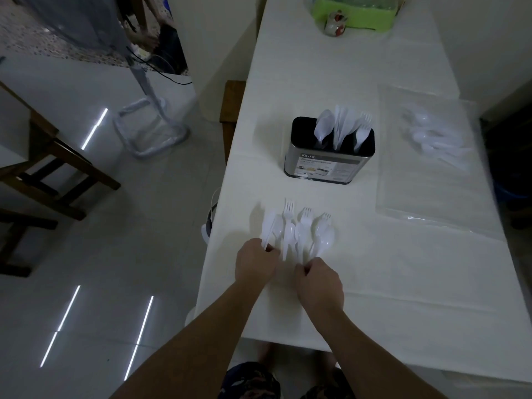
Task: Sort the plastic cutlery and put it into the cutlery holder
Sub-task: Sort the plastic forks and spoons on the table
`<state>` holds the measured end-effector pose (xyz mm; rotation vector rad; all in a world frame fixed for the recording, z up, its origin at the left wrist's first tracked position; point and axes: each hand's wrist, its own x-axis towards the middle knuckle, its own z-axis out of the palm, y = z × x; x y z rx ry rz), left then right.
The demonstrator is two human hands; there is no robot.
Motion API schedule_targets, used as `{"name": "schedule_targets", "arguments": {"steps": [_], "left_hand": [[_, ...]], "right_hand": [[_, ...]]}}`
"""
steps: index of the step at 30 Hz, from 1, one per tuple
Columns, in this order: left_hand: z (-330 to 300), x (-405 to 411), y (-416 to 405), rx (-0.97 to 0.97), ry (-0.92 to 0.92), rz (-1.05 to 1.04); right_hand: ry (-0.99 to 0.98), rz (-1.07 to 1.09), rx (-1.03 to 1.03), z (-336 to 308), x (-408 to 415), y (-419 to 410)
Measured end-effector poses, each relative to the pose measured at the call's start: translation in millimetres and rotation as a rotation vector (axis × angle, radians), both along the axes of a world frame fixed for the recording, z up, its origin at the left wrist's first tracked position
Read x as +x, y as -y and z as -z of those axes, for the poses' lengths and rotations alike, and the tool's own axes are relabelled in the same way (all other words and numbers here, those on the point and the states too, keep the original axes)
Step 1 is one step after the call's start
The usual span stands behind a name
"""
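Note:
A pile of white plastic cutlery (299,230) lies on the white table (403,269), with forks, spoons and a knife fanned out. My left hand (254,263) pinches the handle of a white knife (269,227) at the pile's left edge. My right hand (319,283) pinches the handle of a white spoon (324,241) at the pile's right side. Beyond the pile stands the black and metal cutlery holder (328,165), with spoons, knives and forks upright in separate slots.
A clear plastic bag (431,174) with more white spoons (434,142) lies at the right. A green container (354,12) and a small ceramic pot (335,23) stand at the far end. Wooden chairs (51,168) and a fan stand (152,131) are on the floor at left.

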<state>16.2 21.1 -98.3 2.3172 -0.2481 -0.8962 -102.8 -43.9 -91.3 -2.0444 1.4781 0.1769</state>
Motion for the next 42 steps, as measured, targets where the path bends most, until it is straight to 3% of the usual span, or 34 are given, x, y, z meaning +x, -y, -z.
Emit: {"name": "schedule_targets", "arguments": {"steps": [20, 30, 42], "left_hand": [[0.2, -1.4, -2.2, -0.009, 0.041, -0.011], [2.1, -2.0, 0.9, 0.005, 0.053, -0.019], [0.7, 7.7, -3.2, -0.081, -0.138, -0.159]], "right_hand": [[0.047, 0.039, -0.023, -6.2, -5.6, -3.7], [0.007, -0.211, -0.070, -6.0, -0.1, -8.7], [-0.047, -0.231, -0.078, -8.3, -2.0, -13.7]]}}
